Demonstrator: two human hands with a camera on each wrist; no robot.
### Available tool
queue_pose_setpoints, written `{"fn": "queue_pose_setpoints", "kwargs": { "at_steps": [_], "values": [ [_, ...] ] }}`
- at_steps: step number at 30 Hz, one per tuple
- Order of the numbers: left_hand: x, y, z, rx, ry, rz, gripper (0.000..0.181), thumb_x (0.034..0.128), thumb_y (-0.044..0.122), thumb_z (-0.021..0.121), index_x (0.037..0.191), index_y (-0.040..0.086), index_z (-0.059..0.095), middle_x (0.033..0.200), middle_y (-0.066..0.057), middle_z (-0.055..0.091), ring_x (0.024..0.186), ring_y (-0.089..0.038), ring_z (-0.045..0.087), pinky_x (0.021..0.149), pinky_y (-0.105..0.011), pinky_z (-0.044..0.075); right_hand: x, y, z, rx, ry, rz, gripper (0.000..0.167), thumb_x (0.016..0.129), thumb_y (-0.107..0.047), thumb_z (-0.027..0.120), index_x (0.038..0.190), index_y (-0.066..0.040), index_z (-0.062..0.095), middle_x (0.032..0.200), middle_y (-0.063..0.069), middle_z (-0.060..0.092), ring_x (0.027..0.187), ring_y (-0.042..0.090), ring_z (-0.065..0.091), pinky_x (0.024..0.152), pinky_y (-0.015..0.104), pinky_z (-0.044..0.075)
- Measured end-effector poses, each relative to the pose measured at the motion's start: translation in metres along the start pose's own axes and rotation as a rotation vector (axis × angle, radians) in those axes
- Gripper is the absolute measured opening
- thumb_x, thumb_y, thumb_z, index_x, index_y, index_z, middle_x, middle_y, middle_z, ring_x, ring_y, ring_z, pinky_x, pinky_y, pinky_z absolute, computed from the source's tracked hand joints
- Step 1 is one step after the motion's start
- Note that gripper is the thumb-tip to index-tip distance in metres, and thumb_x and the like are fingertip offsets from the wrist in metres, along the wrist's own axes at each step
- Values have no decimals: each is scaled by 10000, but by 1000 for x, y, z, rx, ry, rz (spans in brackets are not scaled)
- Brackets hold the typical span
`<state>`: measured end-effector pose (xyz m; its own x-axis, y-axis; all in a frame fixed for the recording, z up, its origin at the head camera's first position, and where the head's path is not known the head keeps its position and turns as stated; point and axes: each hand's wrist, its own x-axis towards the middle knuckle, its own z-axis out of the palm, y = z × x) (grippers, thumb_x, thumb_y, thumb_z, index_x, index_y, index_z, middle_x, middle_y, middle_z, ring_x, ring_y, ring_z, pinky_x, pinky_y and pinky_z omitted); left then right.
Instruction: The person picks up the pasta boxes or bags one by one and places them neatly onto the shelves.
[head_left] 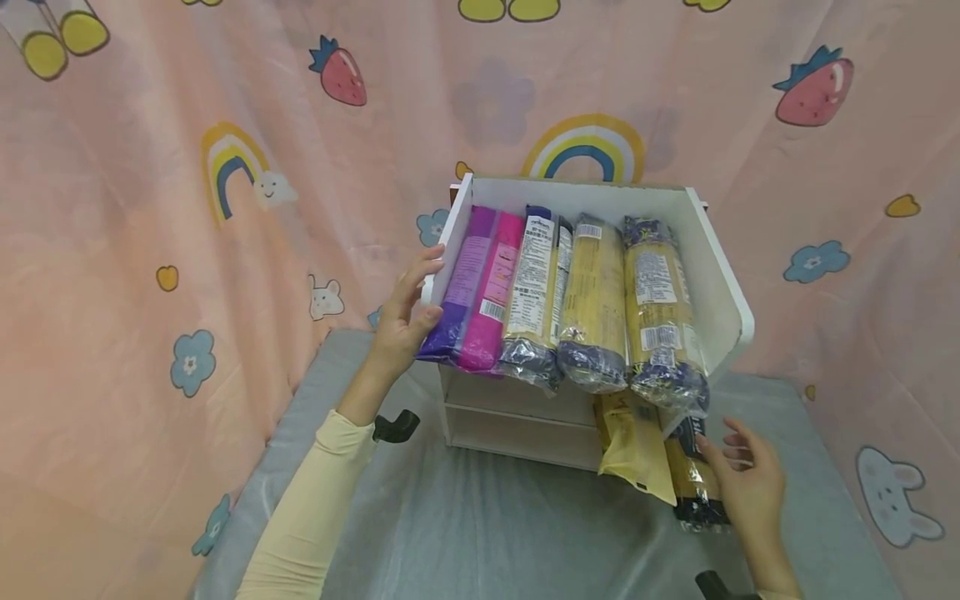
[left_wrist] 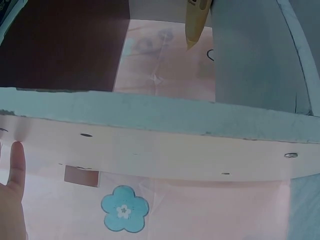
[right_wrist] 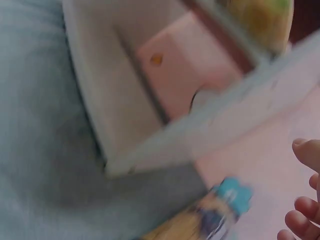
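Note:
My left hand [head_left: 401,321] rests against the left side panel of a white shelf unit [head_left: 720,275], fingers extended; in the left wrist view, one finger [left_wrist: 17,167] touches that panel's outer face. On the top shelf lie a purple and pink pack [head_left: 480,292] and several clear packs of dry noodles [head_left: 592,292], side by side. My right hand [head_left: 750,483] hovers at the lower right with loosely bent fingers and holds nothing. Closest to it is a black and yellow pack [head_left: 693,479]. Left of that pack, a yellow bag [head_left: 633,446] sticks out of a lower compartment.
The shelf unit stands on a grey cloth [head_left: 480,525]. Behind it hangs a pink patterned curtain [head_left: 405,150]. Lower shelf compartments [head_left: 517,425] show at the unit's left. Dark wrist mounts [head_left: 397,427] sit by both wrists.

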<state>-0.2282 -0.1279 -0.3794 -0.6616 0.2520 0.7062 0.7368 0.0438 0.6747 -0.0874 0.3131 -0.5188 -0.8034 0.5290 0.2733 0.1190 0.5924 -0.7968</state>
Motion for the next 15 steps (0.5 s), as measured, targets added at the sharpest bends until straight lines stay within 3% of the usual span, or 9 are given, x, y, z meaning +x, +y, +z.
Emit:
{"fn": "queue_pose_setpoints", "kwargs": {
  "at_steps": [4,7,10,15],
  "values": [
    [0,0,0,-2,4,-3,496,934,623,525,1405,512,418,1608,-72,328,1433,-217,322,984,-333,485,9,29,8,-97,-99,54,597,904,-259,719,1431,-71,509,1184,212,559,933,184,545,764,250,413],
    [1,0,0,-8,5,-6,493,931,631,523,1400,519,421,1609,-77,326,1425,-211,326,969,-321,496,14,50,17,-143,-181,86,674,934,-295,671,1490,-27,402,1269,320,478,1050,412,509,791,471,421],
    [1,0,1,-12,4,-6,491,930,634,520,1398,521,422,1608,-86,323,1417,-211,327,954,-309,503,17,69,26,-194,-227,96,735,929,-328,672,1508,-7,353,1279,355,437,1092,467,465,821,572,401],
    [0,-1,1,-29,-2,-4,493,933,617,532,1403,517,421,1611,-96,312,1404,-218,335,931,-324,511,18,86,35,-282,-266,90,784,897,-377,699,1484,26,371,1225,358,447,1078,453,442,824,564,375]
  ]
}}
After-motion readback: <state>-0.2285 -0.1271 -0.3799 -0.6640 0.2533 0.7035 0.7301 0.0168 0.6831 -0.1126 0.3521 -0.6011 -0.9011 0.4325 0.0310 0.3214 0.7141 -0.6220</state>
